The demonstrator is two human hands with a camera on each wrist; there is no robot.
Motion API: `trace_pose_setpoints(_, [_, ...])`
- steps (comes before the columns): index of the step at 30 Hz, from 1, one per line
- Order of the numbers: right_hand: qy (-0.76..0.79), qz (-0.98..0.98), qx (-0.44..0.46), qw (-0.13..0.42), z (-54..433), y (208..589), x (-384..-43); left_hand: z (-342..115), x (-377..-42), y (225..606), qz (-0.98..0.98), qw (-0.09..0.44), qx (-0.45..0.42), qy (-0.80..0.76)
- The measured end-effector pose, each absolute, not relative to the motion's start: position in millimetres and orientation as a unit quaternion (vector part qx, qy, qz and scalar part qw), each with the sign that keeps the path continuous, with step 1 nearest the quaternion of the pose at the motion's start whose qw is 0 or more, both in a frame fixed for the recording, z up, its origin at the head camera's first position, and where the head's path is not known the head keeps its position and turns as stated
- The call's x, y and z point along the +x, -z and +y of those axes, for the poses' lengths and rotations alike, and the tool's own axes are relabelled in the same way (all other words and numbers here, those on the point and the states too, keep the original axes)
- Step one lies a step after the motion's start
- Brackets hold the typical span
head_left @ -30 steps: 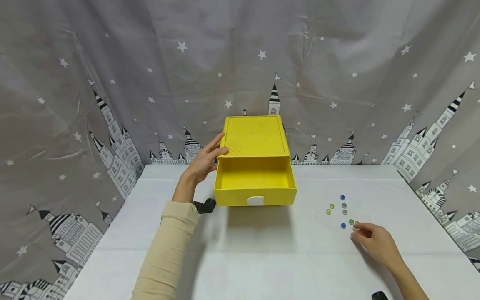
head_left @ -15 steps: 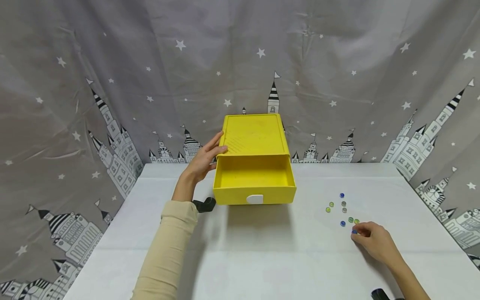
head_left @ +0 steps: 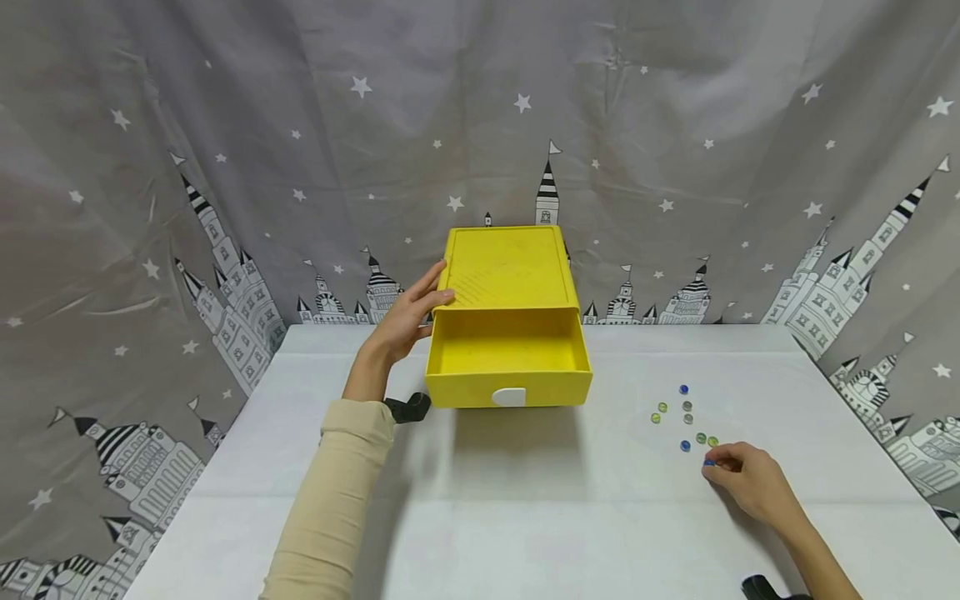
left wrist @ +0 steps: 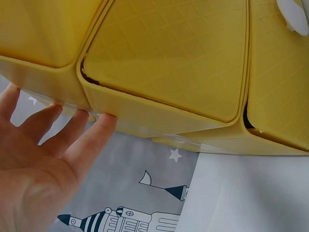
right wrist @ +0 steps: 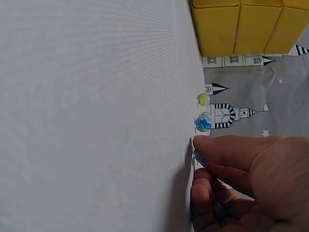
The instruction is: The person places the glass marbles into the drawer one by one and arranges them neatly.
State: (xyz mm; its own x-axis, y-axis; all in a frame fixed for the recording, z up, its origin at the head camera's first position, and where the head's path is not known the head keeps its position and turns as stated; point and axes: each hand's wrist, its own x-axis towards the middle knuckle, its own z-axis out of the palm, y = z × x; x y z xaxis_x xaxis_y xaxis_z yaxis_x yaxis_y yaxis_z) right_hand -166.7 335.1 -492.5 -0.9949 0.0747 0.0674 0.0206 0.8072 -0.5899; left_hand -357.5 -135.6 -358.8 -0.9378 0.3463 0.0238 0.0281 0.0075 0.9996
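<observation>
A yellow drawer unit stands on the white table, its top drawer pulled out toward me. My left hand rests against the unit's left side, thumb at the top edge. In the left wrist view its extended fingers touch the yellow side wall. To the right, my right hand is low over the table and pinches a blue marble between thumb and fingertips. Beside those fingertips lie a yellow-green marble, a green marble and another blue marble.
Farther back on the table are a blue marble, greyish marbles and yellow-green marbles. A white handle is on the drawer's front. Behind the table hangs a grey curtain with castles and stars.
The right hand has barely moved; the blue marble between its fingertips and the yellow-green marble beside them show more plainly now. The left hand stays on the drawer unit.
</observation>
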Motion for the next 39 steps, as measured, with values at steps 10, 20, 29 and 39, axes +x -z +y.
trace_pose_setpoints(10, [-0.311,-0.949,-0.028,0.044,334.3,489.5,-166.5,-135.4,-355.9,357.5,0.704,0.115,0.134,-0.688])
trace_pose_setpoints(20, [-0.321,-0.945,-0.046,0.036,335.0,490.6,-166.9,-134.2,-357.7,360.1,0.71,0.112,0.13,-0.683])
trace_pose_setpoints(29, [-0.327,-0.942,-0.048,0.051,333.9,493.9,-166.1,-134.8,-355.5,361.1,0.711,0.109,0.13,-0.682])
trace_pose_setpoints(39, [-0.356,-0.93,-0.046,0.079,334.0,491.4,-164.7,-135.7,-356.0,361.5,0.709,0.107,0.132,-0.684])
